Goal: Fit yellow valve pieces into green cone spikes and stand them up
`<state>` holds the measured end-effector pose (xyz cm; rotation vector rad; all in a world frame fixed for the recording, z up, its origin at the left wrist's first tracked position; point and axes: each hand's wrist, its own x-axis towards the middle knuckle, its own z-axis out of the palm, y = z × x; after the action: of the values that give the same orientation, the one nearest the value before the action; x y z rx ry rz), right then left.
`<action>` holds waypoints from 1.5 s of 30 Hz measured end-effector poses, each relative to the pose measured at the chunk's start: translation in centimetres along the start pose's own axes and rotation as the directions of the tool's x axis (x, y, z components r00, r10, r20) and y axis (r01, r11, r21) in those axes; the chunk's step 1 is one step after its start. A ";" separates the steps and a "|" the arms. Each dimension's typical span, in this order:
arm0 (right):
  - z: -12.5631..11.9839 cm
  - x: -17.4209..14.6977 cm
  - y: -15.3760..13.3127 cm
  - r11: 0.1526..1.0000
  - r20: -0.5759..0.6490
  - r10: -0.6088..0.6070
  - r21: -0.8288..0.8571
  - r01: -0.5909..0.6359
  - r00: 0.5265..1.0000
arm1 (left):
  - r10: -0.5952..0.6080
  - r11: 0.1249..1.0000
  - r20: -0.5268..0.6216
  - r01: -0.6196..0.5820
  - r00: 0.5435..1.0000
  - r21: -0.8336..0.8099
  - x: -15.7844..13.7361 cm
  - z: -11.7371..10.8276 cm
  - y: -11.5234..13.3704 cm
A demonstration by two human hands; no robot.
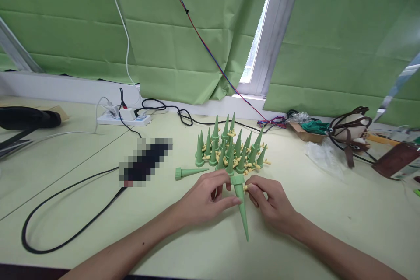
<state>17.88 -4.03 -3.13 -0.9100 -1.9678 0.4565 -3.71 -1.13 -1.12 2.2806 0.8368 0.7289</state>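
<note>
My left hand (210, 194) is closed around a green plastic plant watering spike (242, 210), its tip pointing down toward me and its wide cap up. On the spike's right side, my right hand (271, 201) pinches a small yellow valve (246, 188) that meets the spike near the cap. Just beyond my hands stand several similar green spikes (230, 157), tips up and grouped close together, with yellow valves (251, 167) on their sides. A single green spike (190, 172) lies on its side left of the group, with no yellow valve visible on it.
A pixelated dark object (146, 162) with a black cable lies on the table (98, 210) at left. Behind it is a white power strip (124, 118). At the right are a cardboard box (306, 133), clear plastic bags (324, 155) and a dark red item (395, 159).
</note>
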 end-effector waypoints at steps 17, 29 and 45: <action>0.1 -0.2 0.0 0.999 0.091 0.018 0.034 -0.021 0.996 | 0.298 0.952 -0.094 -0.289 0.950 0.103 -0.2 0.4 -0.9; 0.2 -0.2 0.1 0.997 -0.005 0.073 0.002 -0.073 0.997 | 0.037 0.998 -0.107 -0.032 0.994 0.048 -0.1 0.5 -0.5; 0.1 -0.1 0.1 1.000 0.036 -0.016 -0.013 0.017 0.999 | -0.202 0.905 0.197 0.259 0.959 -0.336 0.5 -0.2 0.5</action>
<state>17.91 -4.03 -3.27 -0.8990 -2.0119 0.4532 -3.38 -1.00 -0.53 1.8472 0.8075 0.5341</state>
